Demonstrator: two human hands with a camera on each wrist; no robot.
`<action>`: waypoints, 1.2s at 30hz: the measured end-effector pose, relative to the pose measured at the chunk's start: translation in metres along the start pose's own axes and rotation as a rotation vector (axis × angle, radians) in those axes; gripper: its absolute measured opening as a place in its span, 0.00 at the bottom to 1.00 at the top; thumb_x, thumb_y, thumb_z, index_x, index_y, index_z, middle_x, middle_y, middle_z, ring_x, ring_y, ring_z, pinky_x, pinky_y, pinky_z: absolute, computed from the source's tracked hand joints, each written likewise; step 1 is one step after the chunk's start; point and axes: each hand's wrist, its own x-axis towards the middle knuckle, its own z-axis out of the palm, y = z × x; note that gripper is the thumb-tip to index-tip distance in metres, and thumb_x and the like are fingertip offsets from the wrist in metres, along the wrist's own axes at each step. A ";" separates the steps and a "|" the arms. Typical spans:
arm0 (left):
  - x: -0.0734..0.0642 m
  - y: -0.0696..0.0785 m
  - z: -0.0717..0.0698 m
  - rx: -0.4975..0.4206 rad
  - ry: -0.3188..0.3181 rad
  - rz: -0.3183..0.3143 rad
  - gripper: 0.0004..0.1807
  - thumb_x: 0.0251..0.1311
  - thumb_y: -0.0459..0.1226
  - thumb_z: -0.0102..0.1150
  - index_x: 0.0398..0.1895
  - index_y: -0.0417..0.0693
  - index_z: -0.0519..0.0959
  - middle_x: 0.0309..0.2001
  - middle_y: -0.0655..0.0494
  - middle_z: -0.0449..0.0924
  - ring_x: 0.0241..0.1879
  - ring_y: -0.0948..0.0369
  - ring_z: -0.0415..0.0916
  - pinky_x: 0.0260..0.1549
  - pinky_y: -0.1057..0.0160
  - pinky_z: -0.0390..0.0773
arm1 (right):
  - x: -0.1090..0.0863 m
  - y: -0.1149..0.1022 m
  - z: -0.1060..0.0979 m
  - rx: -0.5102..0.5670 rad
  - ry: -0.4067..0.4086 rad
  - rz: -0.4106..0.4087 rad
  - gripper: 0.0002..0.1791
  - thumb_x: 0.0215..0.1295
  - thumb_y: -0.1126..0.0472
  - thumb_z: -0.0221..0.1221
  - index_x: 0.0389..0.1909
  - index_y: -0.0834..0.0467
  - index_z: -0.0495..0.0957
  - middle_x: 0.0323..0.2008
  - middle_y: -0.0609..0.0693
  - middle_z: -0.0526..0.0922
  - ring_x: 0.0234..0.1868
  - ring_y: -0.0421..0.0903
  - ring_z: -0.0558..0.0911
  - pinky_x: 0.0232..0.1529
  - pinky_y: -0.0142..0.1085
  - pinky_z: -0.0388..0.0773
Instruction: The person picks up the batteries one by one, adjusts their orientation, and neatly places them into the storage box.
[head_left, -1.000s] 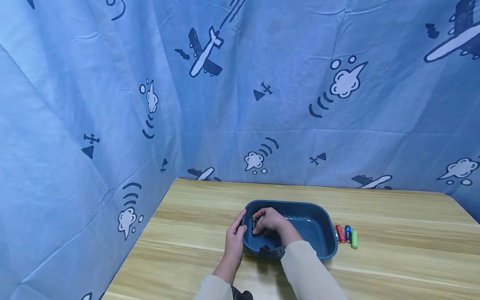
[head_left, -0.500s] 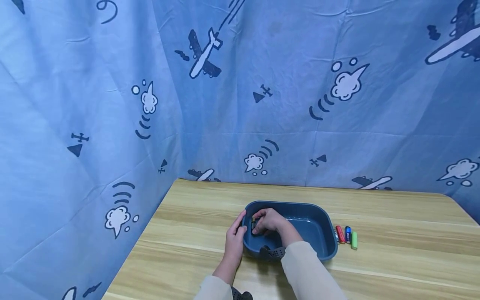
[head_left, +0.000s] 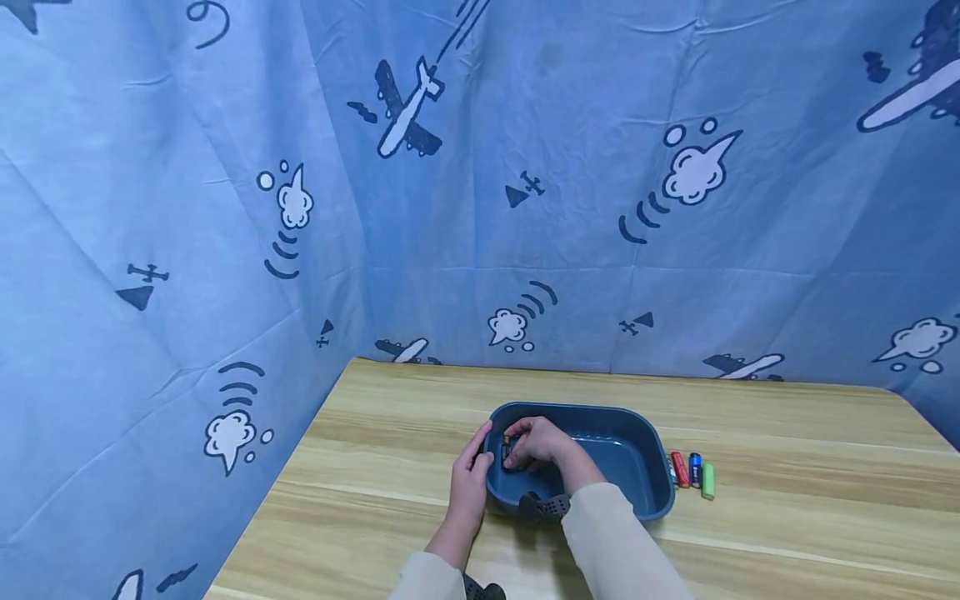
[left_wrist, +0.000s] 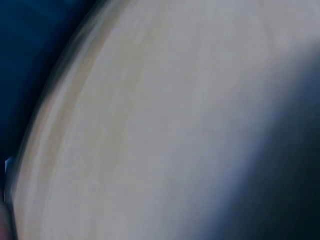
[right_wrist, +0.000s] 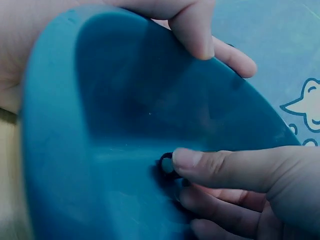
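A dark blue rectangular basin [head_left: 617, 457] with rounded corners sits on the table. At its left end my left hand [head_left: 471, 479] grips the rim, thumb over the edge and fingers along the outside. My right hand [head_left: 542, 442] reaches down inside and pinches a small dark battery [head_left: 506, 448] with a gold-coloured end, close to the basin's left wall. In the right wrist view, thumb and fingers hold the battery [right_wrist: 167, 167] with its round end showing, low over the basin floor. The left wrist view has mostly blurred tabletop, with the basin [left_wrist: 35, 60] at its upper left.
Just right of the basin, a red battery [head_left: 680, 469], a blue battery [head_left: 696, 470] and a green battery [head_left: 708, 482] lie side by side, with another partly hidden by the rim. A blue curtain [head_left: 570, 208] printed with aeroplanes hangs behind and left of the wooden table [head_left: 375, 450].
Both hands and the basin stay in place, the right hand still pinching the battery. The left curtain's pattern has shifted a little leftward.
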 end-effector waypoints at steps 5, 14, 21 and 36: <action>0.003 0.000 0.001 0.002 -0.004 0.019 0.23 0.65 0.31 0.41 0.63 0.48 0.70 0.64 0.52 0.65 0.66 0.52 0.57 0.62 0.51 0.58 | -0.004 -0.006 -0.008 0.054 -0.009 0.035 0.25 0.50 0.68 0.66 0.50 0.66 0.72 0.26 0.55 0.82 0.26 0.49 0.82 0.27 0.40 0.82; 0.004 0.002 0.001 -0.010 0.003 0.019 0.23 0.64 0.31 0.43 0.62 0.49 0.70 0.64 0.53 0.65 0.66 0.53 0.56 0.63 0.51 0.55 | -0.029 -0.041 -0.073 0.125 -0.059 -0.086 0.24 0.62 0.54 0.57 0.54 0.64 0.70 0.41 0.62 0.81 0.37 0.53 0.83 0.35 0.43 0.81; 0.001 0.003 0.001 0.008 0.018 0.018 0.23 0.65 0.31 0.42 0.63 0.51 0.70 0.65 0.56 0.65 0.67 0.54 0.55 0.63 0.52 0.55 | -0.062 -0.027 -0.149 0.055 0.045 -0.214 0.32 0.63 0.46 0.55 0.58 0.67 0.67 0.45 0.63 0.79 0.46 0.58 0.80 0.42 0.46 0.79; -0.009 0.015 0.004 0.003 0.015 -0.012 0.24 0.63 0.29 0.42 0.63 0.48 0.69 0.64 0.53 0.65 0.67 0.53 0.54 0.64 0.50 0.53 | -0.118 0.081 -0.205 -0.030 0.177 -0.105 0.34 0.67 0.48 0.50 0.61 0.72 0.61 0.47 0.62 0.78 0.46 0.53 0.78 0.43 0.45 0.78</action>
